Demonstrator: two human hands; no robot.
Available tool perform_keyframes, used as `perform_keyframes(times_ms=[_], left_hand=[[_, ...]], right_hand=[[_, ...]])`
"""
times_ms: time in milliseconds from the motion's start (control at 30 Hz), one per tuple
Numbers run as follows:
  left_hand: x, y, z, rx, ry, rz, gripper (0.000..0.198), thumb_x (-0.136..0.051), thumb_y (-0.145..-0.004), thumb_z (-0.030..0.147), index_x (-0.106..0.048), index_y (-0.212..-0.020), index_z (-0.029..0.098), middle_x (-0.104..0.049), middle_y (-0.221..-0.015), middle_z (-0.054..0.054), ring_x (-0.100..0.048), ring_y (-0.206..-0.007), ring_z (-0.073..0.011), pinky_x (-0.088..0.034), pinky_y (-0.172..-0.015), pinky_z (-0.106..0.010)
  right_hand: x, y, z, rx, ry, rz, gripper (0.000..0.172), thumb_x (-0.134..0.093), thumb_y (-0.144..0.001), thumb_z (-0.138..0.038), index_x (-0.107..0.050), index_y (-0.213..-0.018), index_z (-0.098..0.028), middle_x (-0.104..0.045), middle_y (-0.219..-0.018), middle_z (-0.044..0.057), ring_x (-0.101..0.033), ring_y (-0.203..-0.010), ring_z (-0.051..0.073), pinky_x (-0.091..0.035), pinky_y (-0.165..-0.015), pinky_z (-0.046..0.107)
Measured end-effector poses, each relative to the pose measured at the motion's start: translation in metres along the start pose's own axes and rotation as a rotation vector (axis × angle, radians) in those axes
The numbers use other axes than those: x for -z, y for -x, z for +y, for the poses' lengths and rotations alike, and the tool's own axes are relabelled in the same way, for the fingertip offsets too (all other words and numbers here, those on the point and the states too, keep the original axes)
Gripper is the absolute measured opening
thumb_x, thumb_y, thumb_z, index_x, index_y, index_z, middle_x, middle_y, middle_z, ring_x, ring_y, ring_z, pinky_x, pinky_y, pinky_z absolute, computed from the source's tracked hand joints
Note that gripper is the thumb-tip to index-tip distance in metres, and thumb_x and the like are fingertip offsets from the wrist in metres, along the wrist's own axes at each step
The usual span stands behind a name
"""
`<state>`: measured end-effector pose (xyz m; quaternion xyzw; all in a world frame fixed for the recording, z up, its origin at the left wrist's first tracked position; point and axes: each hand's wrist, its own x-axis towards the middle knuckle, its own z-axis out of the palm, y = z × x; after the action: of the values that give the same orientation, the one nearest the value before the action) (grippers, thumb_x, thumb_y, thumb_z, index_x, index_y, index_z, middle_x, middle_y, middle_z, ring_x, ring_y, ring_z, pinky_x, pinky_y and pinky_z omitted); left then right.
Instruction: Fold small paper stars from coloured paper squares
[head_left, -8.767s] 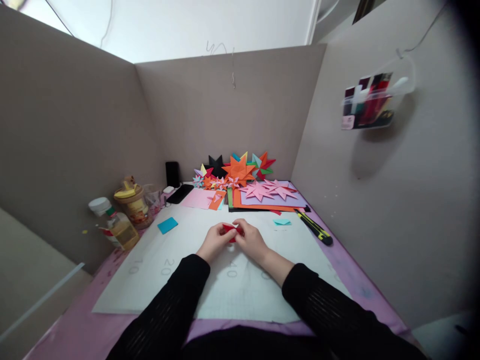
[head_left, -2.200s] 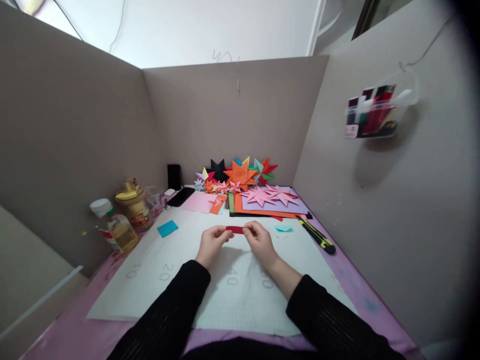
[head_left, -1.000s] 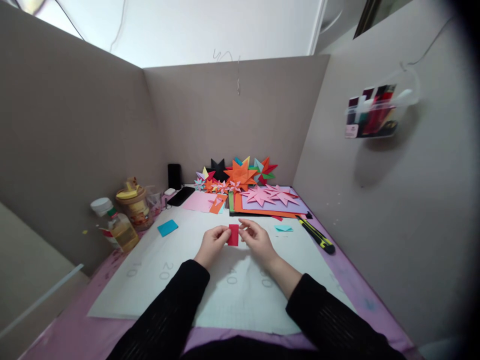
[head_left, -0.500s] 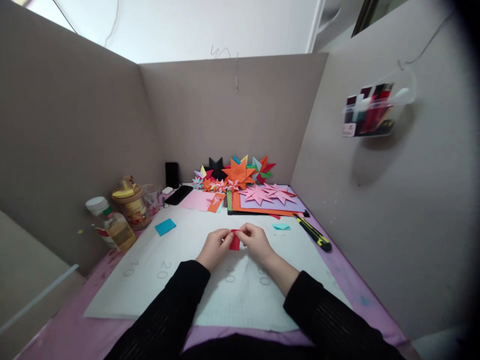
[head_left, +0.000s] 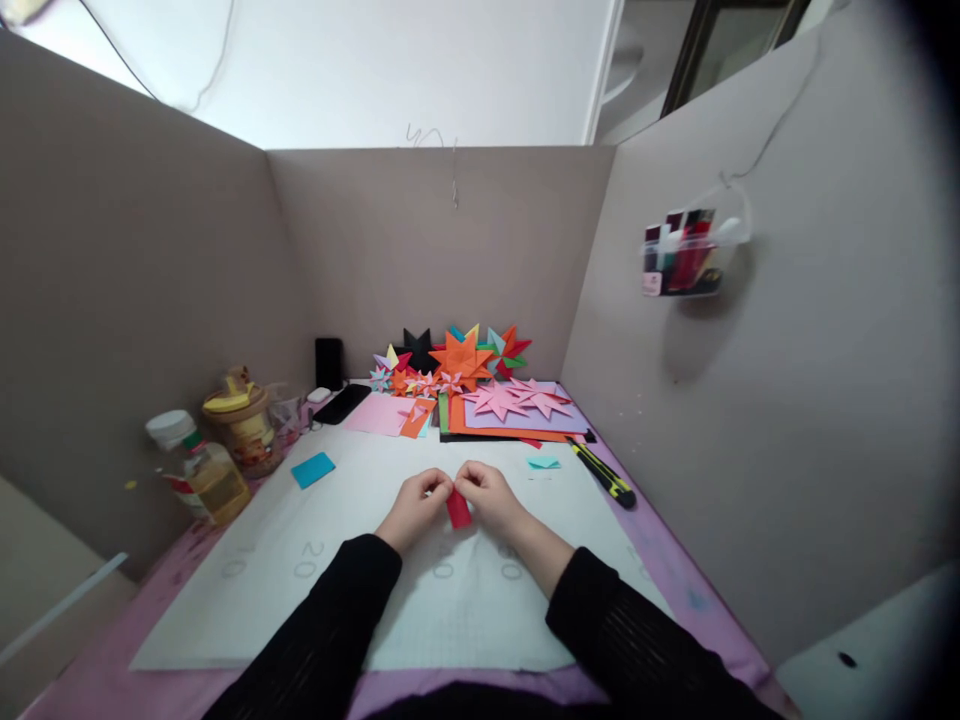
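Note:
A small red piece of paper [head_left: 459, 511] is held up over the white sheet [head_left: 352, 590] in front of me. My left hand [head_left: 417, 507] pinches its upper edge from the left. My right hand [head_left: 486, 494] pinches the same edge from the right, the two sets of fingertips almost touching. The lower part of the paper hangs down and tilts slightly; its top is hidden behind my fingers. Off to the left lies a blue paper rectangle [head_left: 313, 470]. A folded turquoise paper [head_left: 544, 463] rests beyond my right hand.
Paper stars [head_left: 461, 358] and stacked coloured sheets [head_left: 517, 436] stand at the back. A yellow-black utility knife [head_left: 604, 475] lies on the right. Glue-like bottle [head_left: 214, 480], lidded tub [head_left: 244, 430] and phone [head_left: 345, 404] are on the left. A plastic container [head_left: 686, 250] hangs on the right wall.
My fingertips have come closer together at the paper's top edge, and the paper now tilts. The whole view has shifted, with the wall and table appearing lower and further left.

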<state>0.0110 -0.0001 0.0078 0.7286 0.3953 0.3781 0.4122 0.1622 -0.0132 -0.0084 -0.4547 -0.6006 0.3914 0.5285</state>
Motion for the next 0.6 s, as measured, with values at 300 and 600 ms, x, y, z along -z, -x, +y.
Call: perform_keyframes(times_ms=[300, 600], left_hand=[[-0.003, -0.003, -0.001, -0.028, 0.013, 0.229, 0.022, -0.046, -0.078, 0.032, -0.051, -0.063, 0.016, -0.051, -0.062, 0.001, -0.046, -0.062, -0.0124, -0.037, -0.06, -0.023], [-0.002, -0.004, -0.008, -0.03, -0.02, 0.076, 0.021, -0.048, -0.077, 0.032, -0.054, -0.067, 0.015, -0.054, -0.064, 0.0, -0.048, -0.062, -0.0128, -0.037, -0.057, -0.022]], right_hand=[[-0.016, -0.002, -0.001, -0.065, -0.055, 0.053, 0.017, -0.051, -0.072, -0.028, -0.047, -0.06, -0.017, -0.045, -0.055, -0.005, -0.041, -0.052, 0.01, -0.034, -0.052, 0.021], [-0.009, 0.003, 0.003, 0.043, 0.279, -0.03, 0.017, -0.047, -0.072, -0.023, -0.044, -0.057, -0.018, -0.046, -0.056, -0.004, -0.042, -0.056, 0.011, -0.032, -0.053, 0.021]])
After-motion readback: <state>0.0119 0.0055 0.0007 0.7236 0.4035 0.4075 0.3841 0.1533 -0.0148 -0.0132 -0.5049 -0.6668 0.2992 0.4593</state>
